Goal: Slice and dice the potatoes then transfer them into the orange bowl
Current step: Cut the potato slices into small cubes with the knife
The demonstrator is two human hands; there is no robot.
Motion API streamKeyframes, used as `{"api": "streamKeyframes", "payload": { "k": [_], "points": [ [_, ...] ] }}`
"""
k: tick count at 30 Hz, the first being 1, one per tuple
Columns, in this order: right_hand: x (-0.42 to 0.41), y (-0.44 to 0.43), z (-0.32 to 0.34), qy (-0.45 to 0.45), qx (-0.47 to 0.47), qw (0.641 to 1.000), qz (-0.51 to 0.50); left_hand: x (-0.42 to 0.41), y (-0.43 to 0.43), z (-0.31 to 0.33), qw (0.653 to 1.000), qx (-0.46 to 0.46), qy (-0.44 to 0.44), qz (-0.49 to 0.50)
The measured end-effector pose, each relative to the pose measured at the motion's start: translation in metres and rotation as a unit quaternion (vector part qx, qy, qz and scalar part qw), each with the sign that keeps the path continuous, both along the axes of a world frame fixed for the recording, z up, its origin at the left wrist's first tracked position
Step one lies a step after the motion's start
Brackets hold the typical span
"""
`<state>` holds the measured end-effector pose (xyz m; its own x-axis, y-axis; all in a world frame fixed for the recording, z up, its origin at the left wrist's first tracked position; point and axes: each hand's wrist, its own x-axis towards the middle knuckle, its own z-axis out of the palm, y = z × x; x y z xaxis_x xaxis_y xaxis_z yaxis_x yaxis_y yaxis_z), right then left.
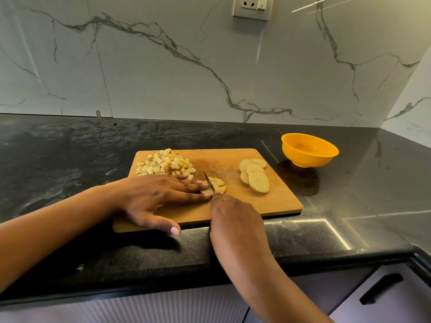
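Observation:
A wooden cutting board [268, 201] lies on the black counter. At its far left is a heap of diced potato [165, 164]. Several round potato slices [255, 176] overlap at its right. My left hand [161, 194] lies flat with straight fingers pressing potato pieces [219, 184] at the board's middle, its thumb over the board's near edge. My right hand [235, 220] grips a small knife [208, 181], whose blade cuts into those pieces beside my left fingertips. The handle is hidden in my fist. The orange bowl [309, 150] stands empty on the counter, right of the board.
The black stone counter [70, 159] runs left and right, meeting a marble wall behind. A wall socket [253, 7] sits high on the wall. Cabinet fronts with a dark handle [382, 289] lie below the counter edge.

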<state>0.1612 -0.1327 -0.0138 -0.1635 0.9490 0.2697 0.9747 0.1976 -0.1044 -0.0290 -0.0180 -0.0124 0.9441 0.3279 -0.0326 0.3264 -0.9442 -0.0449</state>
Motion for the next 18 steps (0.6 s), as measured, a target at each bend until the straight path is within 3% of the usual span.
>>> {"api": "streamKeyframes", "payload": {
  "k": [11, 18],
  "points": [
    [0.022, -0.011, -0.007, 0.099, 0.056, 0.993, 0.017, 0.001, -0.002, 0.001, 0.999, -0.005, -0.035, -0.007],
    [0.017, -0.018, 0.005, 0.092, 0.053, 0.994, 0.020, -0.007, -0.005, -0.001, 0.994, 0.060, -0.087, -0.017]
  ]
}}
